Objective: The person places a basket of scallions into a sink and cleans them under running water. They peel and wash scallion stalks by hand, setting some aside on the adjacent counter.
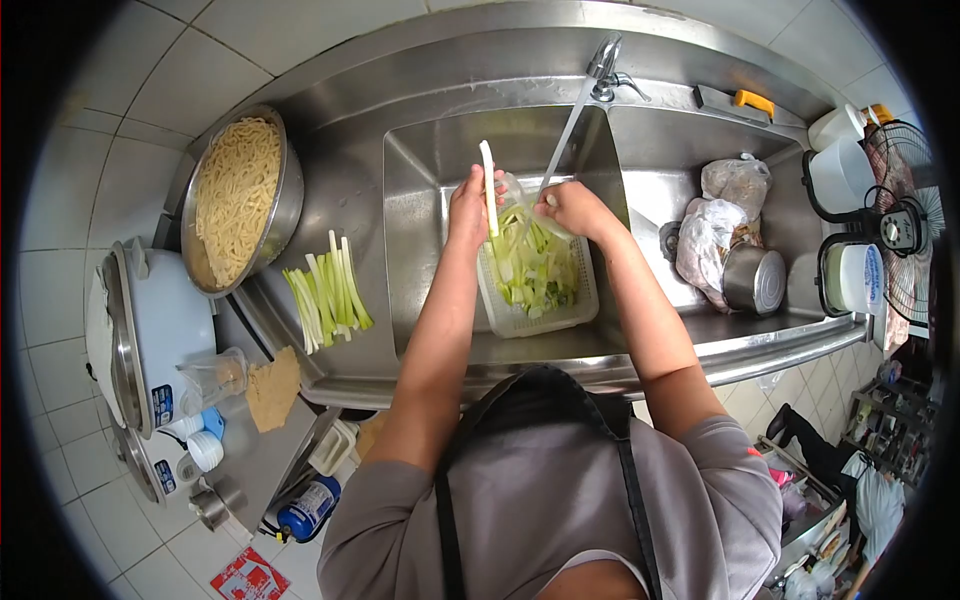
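In the head view, my left hand (pixel 467 208) is closed around a long white-and-green leek stalk (pixel 487 165), held upright over the sink. My right hand (pixel 580 211) has its fingers pinched together beside the running water (pixel 568 138). A pale, translucent strip (pixel 517 190) lies between the hands; I cannot make out whether the right fingers grip it. Below both hands, a white perforated basket (pixel 487 300) holds a heap of loose green and white leek leaves (pixel 540 270). Several more leek stalks (pixel 328 293) lie in a bunch on the steel counter, left of the basin.
Water falls from the faucet (pixel 604 66) into the sink basin (pixel 425 140). A steel bowl of noodles (pixel 240 200) stands at the left. Plastic-bagged items (pixel 712 240) and a metal pot (pixel 757 280) sit in the right basin. A yellow-handled tool (pixel 754 103) rests on the back ledge.
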